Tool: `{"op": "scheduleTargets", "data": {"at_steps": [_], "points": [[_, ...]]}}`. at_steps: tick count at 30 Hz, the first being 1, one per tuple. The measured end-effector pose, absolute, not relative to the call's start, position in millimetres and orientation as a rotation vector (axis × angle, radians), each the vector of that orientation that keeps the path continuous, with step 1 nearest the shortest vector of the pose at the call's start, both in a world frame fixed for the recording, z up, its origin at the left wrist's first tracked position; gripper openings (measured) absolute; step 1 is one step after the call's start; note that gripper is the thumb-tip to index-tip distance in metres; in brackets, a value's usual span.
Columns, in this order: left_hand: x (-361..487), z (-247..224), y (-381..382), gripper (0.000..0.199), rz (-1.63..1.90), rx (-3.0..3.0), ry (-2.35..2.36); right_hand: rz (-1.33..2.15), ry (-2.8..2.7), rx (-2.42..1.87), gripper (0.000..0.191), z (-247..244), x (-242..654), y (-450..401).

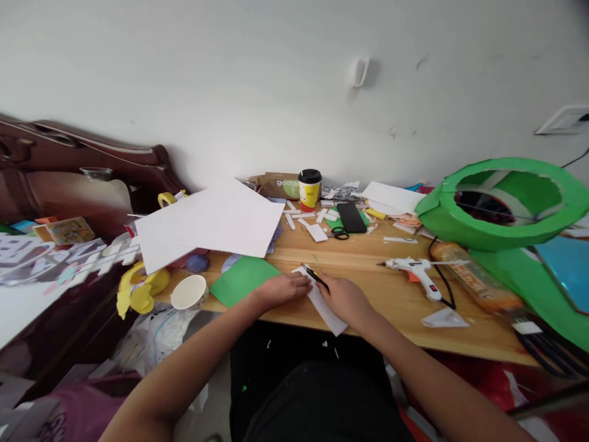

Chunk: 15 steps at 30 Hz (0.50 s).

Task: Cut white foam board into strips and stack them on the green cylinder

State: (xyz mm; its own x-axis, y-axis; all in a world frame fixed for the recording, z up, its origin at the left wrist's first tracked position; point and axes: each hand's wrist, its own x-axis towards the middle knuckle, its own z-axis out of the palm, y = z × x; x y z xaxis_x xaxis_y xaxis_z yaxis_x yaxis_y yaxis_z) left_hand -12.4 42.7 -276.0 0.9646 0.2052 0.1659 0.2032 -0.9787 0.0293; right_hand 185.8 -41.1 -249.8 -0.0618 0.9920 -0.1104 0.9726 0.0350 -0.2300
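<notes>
My right hand (346, 299) is closed around a black-and-yellow utility knife (316, 277), its tip over the far end of a narrow white strip of board (324, 310). The strip lies slanted across the table's front edge. With curled fingers, my left hand (286, 288) presses and pinches the strip's left side near its far end, just beside the knife. Under my left wrist is a green sheet (243, 279). What the left fingertips grip is partly hidden.
A large white board (211, 218) lies left, near a paper bowl (189, 292). Scissors (339, 232), a phone (351, 218) and a lidded cup (310, 190) stand behind. To the right are a glue gun (416, 270), an orange bag (478, 279) and a green ring-shaped structure (501, 233).
</notes>
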Motion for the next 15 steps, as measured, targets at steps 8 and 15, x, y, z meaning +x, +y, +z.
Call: {"op": "scheduleTargets", "data": {"at_steps": [8,15], "points": [[-12.1,-282.2,41.6,0.038,0.234,3.195,0.246,0.353,-2.267,-2.111,0.048,-253.6,182.7,-46.0],[-9.4,-287.9,43.1,0.037,0.204,3.13,0.307,0.367,-2.31,-2.11,0.049,-250.1,185.7,-47.9]]}}
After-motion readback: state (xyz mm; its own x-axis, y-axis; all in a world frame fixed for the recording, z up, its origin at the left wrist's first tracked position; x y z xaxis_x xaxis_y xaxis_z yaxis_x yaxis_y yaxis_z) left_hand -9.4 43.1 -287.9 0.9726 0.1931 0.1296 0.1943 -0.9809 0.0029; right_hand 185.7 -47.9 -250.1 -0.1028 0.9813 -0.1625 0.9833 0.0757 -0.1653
